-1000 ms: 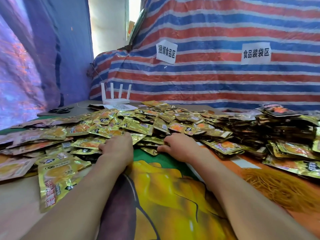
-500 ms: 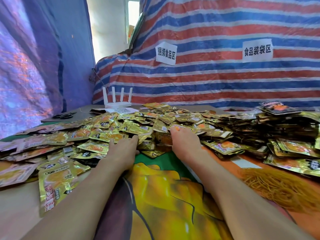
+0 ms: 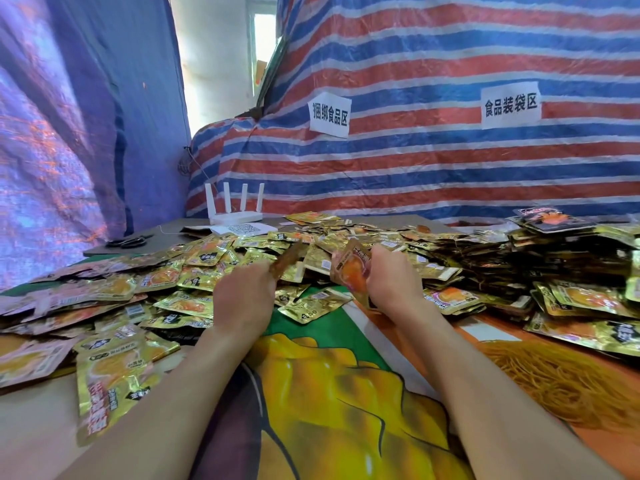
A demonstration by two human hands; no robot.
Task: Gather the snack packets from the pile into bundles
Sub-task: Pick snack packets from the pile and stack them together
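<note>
The striped tarp [image 3: 450, 168] closed off the back. Below it the surface [image 3: 329, 410], spread with a printed cloth, carried nearly everything the task concerned. The loose pile [image 3: 194, 268] of gold snack packets sprawled over its left and middle, flat and unsorted. A stacked heap [image 3: 561, 258] rose at the right edge (whether those stacks were tied, I could not tell). Judged from that split, the job looked partway through: a fair share seemed gathered, yet the wider spread lay loose, and no new bundle showed beyond what the hands held. A mound of thin orange strands [image 3: 554, 379] lay near the right forearm, possibly ties.

The left hand [image 3: 242, 299] hovered over the pile's near edge, pinching a blurred packet [image 3: 286, 262] seen edge-on. The right hand [image 3: 391, 282] was curled round an orange-faced packet [image 3: 349, 275], held upright just above the pile. Whether more packets lay behind that one was hidden.

By count there were:
- one tarp and one surface
- two heaps of packets, each far too many to count
- one mound of strands
- two hands
- two paper signs [image 3: 329, 114] on the tarp
- one white router [image 3: 235, 209] with four antennas
- one pair of scissors [image 3: 126, 241]
- two packets plainly in hand
</note>
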